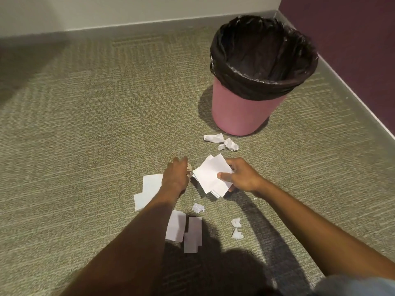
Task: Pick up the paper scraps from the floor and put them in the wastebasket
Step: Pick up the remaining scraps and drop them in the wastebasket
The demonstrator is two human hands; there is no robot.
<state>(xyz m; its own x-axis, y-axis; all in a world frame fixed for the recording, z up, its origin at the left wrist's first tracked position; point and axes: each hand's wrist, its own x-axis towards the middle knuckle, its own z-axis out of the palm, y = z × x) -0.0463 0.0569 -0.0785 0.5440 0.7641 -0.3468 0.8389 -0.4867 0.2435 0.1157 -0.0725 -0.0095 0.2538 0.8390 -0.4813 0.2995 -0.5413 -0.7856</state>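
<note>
Right hand (241, 178): thumb on top, fingers beneath, pinching a stack of flat scraps (210, 178). Stack = several white rectangular pieces, uncreased, fanned slightly so corners stick out at top and bottom edge; held just above carpet (85, 124), shadow under it.

Left hand (176, 175): back of hand to camera, fingers curled down toward the carpet, tips hidden. Something small and crumpled, pale tan/white, shows just past the knuckles; cannot tell whether it is gripped or only touched.

Scraps on floor, all white paper:
- large flat sheet (148, 192), partly under the left wrist, bluish in shade, second piece overlapping at its lower left.
- two flat rectangles (184, 231) side by side btwn the forearms, near bottom centre, edges touching/overlapping; in shadow.
- small crumpled bit (198, 207) just below the held stack.
- two small crumpled bits (236, 228) nearer the right forearm, one above the other.
- crumpled cluster (221, 142), approx three wads touching, lying just in front of the wastebasket base.

Wastebasket (241, 112): pink, round, tapering downward, upright, lined w/ black bag (263, 54) folded over the rim. Interior looks dark; no paper visible inside. Stands in room corner, near grey baseboard and purple wall (352, 35), beyond and right of both hands.
</note>
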